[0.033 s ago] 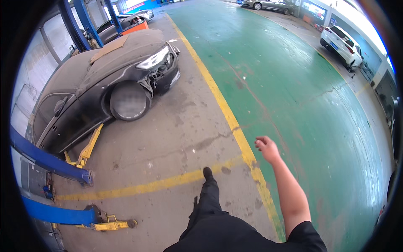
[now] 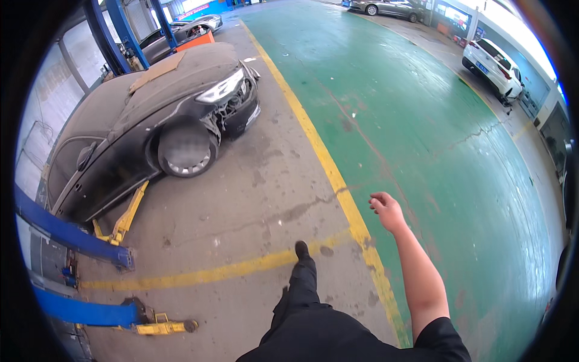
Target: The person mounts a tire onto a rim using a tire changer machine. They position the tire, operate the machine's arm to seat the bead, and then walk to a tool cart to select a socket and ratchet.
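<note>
My right hand (image 2: 387, 211) hangs in the air over the green floor (image 2: 416, 133), just right of a yellow floor line (image 2: 313, 136). Its fingers are loosely bent, the thumb stands a little apart, and I see nothing in it. My left hand is out of view. Ahead and to the left stands a dusty black car (image 2: 114, 157) with its front corner broken open below the headlight (image 2: 221, 86). A flat brown sheet (image 2: 157, 72) lies on its hood. One shoe (image 2: 301, 249) of mine shows on the grey floor.
Blue lift arms (image 2: 72, 232) with yellow ends (image 2: 164, 327) reach in low from the left. Blue posts (image 2: 126, 33) and an orange box (image 2: 196, 39) stand behind the black car. A white car (image 2: 493, 65) and a grey car (image 2: 386, 7) are far right.
Barely anything differs. The view has shifted very slightly, and my right arm keeps nearly the same pose.
</note>
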Demonstrator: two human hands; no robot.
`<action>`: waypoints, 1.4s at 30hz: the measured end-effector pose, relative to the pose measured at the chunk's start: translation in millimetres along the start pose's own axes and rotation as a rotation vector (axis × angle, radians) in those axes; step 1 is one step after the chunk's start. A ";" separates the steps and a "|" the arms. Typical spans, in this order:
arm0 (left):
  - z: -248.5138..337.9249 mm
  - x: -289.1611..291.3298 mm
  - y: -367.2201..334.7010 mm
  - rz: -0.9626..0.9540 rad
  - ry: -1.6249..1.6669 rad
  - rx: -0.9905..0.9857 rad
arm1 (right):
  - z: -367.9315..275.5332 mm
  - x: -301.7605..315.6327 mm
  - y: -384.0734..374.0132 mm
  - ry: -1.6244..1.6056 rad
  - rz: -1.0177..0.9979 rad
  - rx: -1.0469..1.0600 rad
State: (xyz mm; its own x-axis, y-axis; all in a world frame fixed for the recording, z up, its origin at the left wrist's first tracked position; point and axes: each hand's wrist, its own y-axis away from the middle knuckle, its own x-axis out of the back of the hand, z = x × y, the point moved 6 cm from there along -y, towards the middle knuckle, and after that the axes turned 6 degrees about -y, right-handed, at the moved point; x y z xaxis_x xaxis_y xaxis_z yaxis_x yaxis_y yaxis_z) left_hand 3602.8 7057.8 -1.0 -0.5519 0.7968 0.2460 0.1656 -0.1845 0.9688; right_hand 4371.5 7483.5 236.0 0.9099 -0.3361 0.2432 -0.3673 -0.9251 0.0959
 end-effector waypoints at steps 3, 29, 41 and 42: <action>138.1 109.7 -52.1 0.015 -0.027 -0.054 | 9.8 -17.3 -135.9 0.167 0.031 0.058; 1053.8 824.4 -188.1 0.056 -0.014 -0.095 | -26.5 -137.7 -1219.6 0.067 -0.100 -0.272; 1548.6 1285.6 -278.9 0.339 0.196 -0.144 | 29.9 -236.3 -1582.9 1.300 -0.932 -0.390; 1621.4 1353.6 -265.1 0.475 0.259 -0.368 | 50.6 -233.0 -1572.7 1.190 -1.064 -0.543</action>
State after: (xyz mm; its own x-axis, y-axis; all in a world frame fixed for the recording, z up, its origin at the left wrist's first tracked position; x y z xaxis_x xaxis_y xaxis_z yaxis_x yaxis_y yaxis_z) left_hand 4137.0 9118.2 26.4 -0.6746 0.4242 0.6041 0.1741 -0.7038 0.6887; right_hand 4746.9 9007.7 -20.4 0.2323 0.8980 0.3736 0.0212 -0.3887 0.9211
